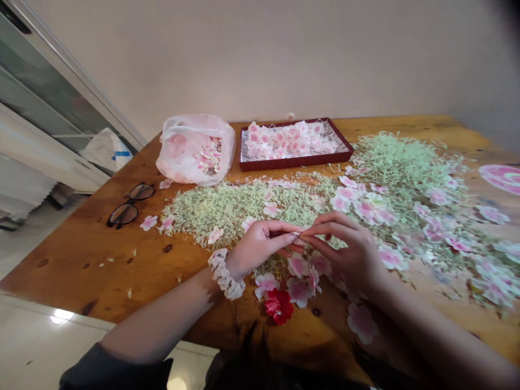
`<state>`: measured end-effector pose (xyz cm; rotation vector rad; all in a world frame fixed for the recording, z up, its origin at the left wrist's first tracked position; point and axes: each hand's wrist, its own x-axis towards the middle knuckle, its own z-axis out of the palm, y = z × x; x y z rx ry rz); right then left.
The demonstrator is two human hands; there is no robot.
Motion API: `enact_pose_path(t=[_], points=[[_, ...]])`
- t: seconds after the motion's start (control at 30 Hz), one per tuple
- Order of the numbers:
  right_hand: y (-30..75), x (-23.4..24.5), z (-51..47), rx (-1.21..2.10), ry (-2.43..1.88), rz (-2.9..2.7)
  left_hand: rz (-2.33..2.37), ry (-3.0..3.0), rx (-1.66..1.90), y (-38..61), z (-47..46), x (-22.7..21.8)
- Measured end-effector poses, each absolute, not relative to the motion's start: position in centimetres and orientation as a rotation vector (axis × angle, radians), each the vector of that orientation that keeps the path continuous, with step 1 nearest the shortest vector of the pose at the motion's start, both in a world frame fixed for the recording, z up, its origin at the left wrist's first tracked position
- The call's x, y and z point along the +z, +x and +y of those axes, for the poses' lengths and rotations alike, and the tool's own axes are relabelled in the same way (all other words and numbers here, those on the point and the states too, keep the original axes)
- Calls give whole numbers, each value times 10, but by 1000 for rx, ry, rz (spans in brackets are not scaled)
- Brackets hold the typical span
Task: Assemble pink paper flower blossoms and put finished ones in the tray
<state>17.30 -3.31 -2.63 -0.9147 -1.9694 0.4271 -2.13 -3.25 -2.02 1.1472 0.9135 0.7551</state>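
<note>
My left hand (268, 244), with a light scrunchie (226, 274) round its wrist, is closed in a pinch at the middle of the table. Its fingertips meet those of my right hand (351, 252), also pinched. Between them is a small pale pink artificial flower (299, 234), mostly covered by the fingers. Just below the hands lie several loose pink-and-white fabric flowers (299, 291) and one red flower (279, 306). Under and beyond the fingers spreads a heap of small pale green flower parts (223, 206).
A dark red box lid (296, 162) holding pink flowers and a plastic bag (179, 162) of flower pieces stand near the wall. Glasses (124, 213) lie at the left. Green stringy pieces (400, 162) and more pink flowers (434, 230) cover the right side of the wooden table (81, 244).
</note>
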Motion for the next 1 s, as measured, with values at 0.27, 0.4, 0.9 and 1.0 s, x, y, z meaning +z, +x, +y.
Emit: enact_pose_path(t=[0.27, 0.4, 0.9, 1.0], points=[[174, -24, -34, 1182, -1108, -1794, 973, 1677, 837, -21, -37, -17], [176, -26, -33, 1084, -1089, -1846, 970, 2004, 896, -21, -40, -16], [190, -19, -23, 763, -1117, -1730, 540, 3014, 323, -25, -46, -15], [194, -18, -20, 818, -1056, -1725, 665, 2852, 458, -26, -44, -15]])
